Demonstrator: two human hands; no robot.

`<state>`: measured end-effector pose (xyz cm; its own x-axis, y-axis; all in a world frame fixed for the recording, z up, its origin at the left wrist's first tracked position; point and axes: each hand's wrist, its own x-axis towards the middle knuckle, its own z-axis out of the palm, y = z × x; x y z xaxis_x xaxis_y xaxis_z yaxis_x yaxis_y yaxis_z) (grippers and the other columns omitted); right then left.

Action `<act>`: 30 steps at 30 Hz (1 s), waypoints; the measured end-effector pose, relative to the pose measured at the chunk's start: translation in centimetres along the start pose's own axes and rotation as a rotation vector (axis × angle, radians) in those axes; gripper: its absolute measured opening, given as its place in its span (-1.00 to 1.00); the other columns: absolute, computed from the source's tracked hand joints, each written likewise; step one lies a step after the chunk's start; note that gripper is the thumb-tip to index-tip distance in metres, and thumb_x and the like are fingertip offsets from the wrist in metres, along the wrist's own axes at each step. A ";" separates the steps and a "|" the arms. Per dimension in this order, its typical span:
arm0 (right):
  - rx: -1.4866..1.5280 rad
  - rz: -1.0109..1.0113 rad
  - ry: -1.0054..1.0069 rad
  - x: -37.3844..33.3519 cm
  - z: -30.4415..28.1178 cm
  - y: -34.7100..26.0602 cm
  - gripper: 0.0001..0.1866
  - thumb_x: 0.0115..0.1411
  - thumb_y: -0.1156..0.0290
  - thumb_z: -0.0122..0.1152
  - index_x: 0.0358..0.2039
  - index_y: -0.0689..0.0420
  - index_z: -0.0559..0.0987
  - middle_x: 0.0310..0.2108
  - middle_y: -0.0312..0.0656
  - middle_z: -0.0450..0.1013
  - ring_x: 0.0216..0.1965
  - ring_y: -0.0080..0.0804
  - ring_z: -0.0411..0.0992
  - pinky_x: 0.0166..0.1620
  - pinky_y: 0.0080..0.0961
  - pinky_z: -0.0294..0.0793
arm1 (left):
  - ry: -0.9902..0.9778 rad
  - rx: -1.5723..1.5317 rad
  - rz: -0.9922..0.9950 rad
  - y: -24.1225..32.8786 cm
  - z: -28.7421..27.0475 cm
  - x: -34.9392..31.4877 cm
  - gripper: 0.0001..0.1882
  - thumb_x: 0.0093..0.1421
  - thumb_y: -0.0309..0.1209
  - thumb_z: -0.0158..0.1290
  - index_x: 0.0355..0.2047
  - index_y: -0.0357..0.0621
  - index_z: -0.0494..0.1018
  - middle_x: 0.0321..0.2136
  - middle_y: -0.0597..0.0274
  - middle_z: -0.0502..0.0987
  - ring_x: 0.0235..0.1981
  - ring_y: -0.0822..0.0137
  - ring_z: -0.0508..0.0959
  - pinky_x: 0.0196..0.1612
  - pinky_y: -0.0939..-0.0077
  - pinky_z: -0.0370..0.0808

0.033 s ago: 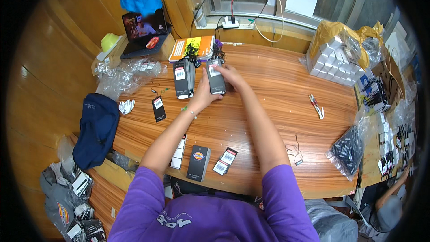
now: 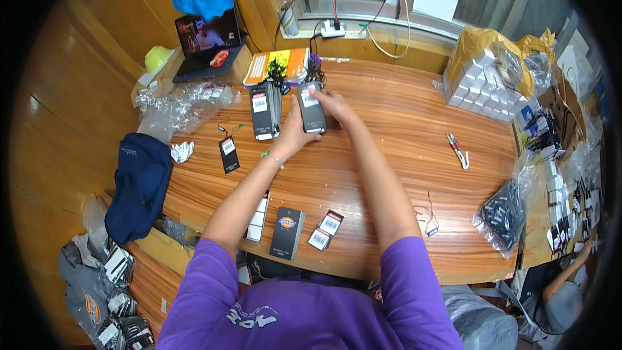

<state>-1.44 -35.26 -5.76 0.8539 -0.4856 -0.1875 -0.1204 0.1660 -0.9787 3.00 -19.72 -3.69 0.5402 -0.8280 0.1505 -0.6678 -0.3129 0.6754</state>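
No clear movement | left hand (image 2: 295, 135), right hand (image 2: 335, 107) grasping dark tag stack (image 2: 313, 115) | underside hidden

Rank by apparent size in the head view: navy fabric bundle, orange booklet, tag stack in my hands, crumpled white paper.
1. Navy fabric bundle
2. Orange booklet
3. Held tag stack
4. Crumpled white paper

This looks like a small hand-finishing workshop for garment tags: a wood-grain worktable (image 2: 402, 116) carries stacked black hang tags (image 2: 263, 116) with strings, red-handled snips (image 2: 456, 148), bagged black pieces (image 2: 502, 214) and a packed mass of small white boxes (image 2: 481, 84). Wood-panelled walls (image 2: 65, 175), a laptop (image 2: 206, 68) and another person's bare arm (image 2: 570, 274) nearby suggest a modest, shared workroom.
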 end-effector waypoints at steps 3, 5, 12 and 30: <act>-0.293 -0.111 0.229 0.0 -2.0 -0.1 -0.01 -0.11 -0.16 0.23 0.06 0.49 0.22 0.00 0.28 0.26 0.00 -0.08 0.33 -0.01 -0.39 0.34 | 0.021 -0.037 0.008 0.0 -0.4 0.2 0.26 -0.23 -0.36 0.34 0.19 -0.47 -0.43 0.19 -0.33 -0.08 0.21 0.00 0.07 0.21 0.46 0.07; -0.350 -0.179 0.154 -2.7 -2.3 -0.9 -0.03 -0.10 -0.15 0.23 0.05 0.50 0.22 -0.06 0.27 0.32 -0.03 -0.07 0.35 -0.04 -0.40 0.36 | 0.056 0.032 0.005 -0.1 -0.9 -2.1 0.19 -0.12 -0.31 0.29 0.22 -0.36 -0.41 0.18 -0.30 -0.03 0.20 0.05 0.11 0.18 0.40 0.13; -0.856 -0.159 -0.244 -22.4 -0.6 -4.2 -0.70 0.06 0.24 0.14 -0.29 0.20 0.52 -0.47 -0.05 0.45 -0.43 -0.19 0.43 -0.33 -0.33 0.40 | -0.168 -0.037 0.134 6.3 -8.7 -13.0 -0.32 -0.04 -0.32 0.20 0.09 -0.18 0.20 0.09 0.04 0.25 0.15 0.10 0.21 0.15 0.35 0.16; -1.207 -0.353 0.159 -30.9 7.0 5.6 -0.61 -0.12 0.27 0.29 -0.26 0.11 0.45 -0.04 -0.07 0.28 0.00 -0.13 0.21 -0.02 -0.11 0.14 | 0.080 -0.195 0.146 3.6 -9.0 -20.8 -0.55 -0.07 -0.53 0.14 -0.11 -0.19 0.36 -0.14 0.14 0.45 -0.04 0.14 0.38 0.03 0.35 0.28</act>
<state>-24.94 -13.31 -4.86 0.8738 -0.4549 0.1719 -0.3545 -0.8379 -0.4150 -6.06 0.61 2.15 0.4895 -0.8159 0.3077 -0.6342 -0.0909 0.7678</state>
